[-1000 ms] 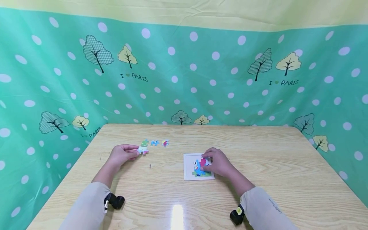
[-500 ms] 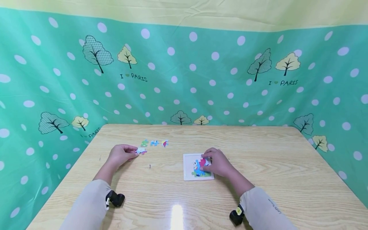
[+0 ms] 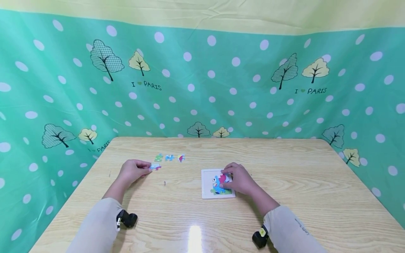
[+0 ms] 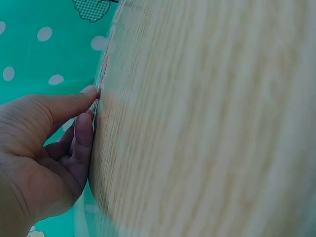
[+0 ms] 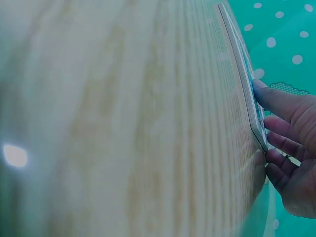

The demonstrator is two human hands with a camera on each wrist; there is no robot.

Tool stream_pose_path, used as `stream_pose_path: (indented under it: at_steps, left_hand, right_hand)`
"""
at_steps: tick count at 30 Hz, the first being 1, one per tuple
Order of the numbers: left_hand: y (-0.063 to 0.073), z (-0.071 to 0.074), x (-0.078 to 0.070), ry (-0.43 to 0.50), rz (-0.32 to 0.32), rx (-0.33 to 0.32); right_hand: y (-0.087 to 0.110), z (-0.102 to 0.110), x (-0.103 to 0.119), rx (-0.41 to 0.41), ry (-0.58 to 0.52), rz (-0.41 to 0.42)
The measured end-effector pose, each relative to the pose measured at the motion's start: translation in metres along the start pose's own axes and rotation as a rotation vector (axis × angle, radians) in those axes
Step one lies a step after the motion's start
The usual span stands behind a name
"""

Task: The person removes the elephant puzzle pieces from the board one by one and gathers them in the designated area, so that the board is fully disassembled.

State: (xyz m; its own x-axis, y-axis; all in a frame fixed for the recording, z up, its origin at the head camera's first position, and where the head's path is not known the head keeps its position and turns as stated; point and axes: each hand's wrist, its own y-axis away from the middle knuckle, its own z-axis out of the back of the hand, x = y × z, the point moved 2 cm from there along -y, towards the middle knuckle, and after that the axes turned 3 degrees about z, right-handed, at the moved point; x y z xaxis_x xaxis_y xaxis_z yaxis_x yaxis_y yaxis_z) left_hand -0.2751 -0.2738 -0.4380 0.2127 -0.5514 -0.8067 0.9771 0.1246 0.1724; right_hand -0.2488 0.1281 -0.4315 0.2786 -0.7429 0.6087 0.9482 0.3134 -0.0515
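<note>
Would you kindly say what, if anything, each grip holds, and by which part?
The left grip pinches a puzzle piece by its left edge. The right grip touches the framed puzzle; any hold there cannot be told.

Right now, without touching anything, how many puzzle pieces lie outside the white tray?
4: green, blue and red-and-yellow pieces in a row on the table, and a white-and-pink piece at the left hand. That hand may hide more.
</note>
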Motion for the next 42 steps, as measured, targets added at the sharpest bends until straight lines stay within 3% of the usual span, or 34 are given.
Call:
stream_pose_path:
  at_steps: [9,16,24,33,42]
  left_hand:
    - [0.011,0.0,-0.014,0.072,-0.073,-0.015]
    - [0.021,-0.004,-0.03,0.067,-0.121,-0.04]
    - [0.026,-0.014,-0.04,0.192,-0.161,-0.019]
    - [0.029,-0.029,-0.044,0.277,-0.141,-0.007]
    - [0.037,-0.043,-0.061,0.319,-0.156,0.046]
  right_hand:
    - [0.0,0.001,0.001,0.002,0.003,0.003]
    - [0.001,0.002,0.001,0.004,-0.001,-0.009]
    - [0.001,0.003,0.0,0.019,-0.017,-0.009]
    - [0.001,0.006,-0.002,0.07,-0.023,0.045]
    - [0.004,0.009,-0.006,0.101,-0.021,0.078]
